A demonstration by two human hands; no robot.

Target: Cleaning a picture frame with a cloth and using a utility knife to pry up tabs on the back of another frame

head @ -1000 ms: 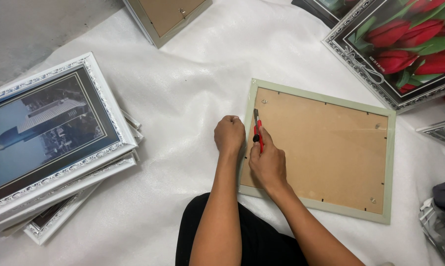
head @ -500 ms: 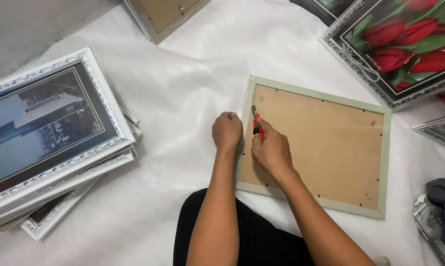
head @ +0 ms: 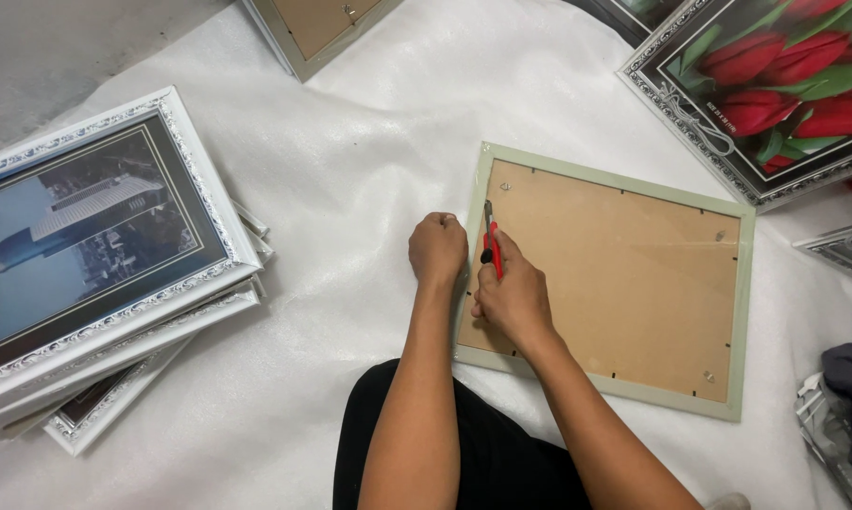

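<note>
A pale green picture frame (head: 745, 312) lies face down on white foam sheeting, its brown backing board (head: 624, 274) up. My right hand (head: 511, 295) rests on the board near the frame's left edge and grips a red and black tool (head: 490, 240) with a metal tip pointing away from me. My left hand (head: 437, 247) is a fist pressed against the outside of the frame's left edge, holding nothing I can see.
A stack of white ornate frames (head: 95, 255) with a city picture on top lies at the left. A framed tulip picture (head: 775, 94) sits at the top right, another face-down frame (head: 322, 28) at the top. Dark cloth and clutter (head: 846, 406) are at the right edge.
Both hands stay at the frame's left edge; the tool has shifted slightly along that edge. My view has moved a little.
</note>
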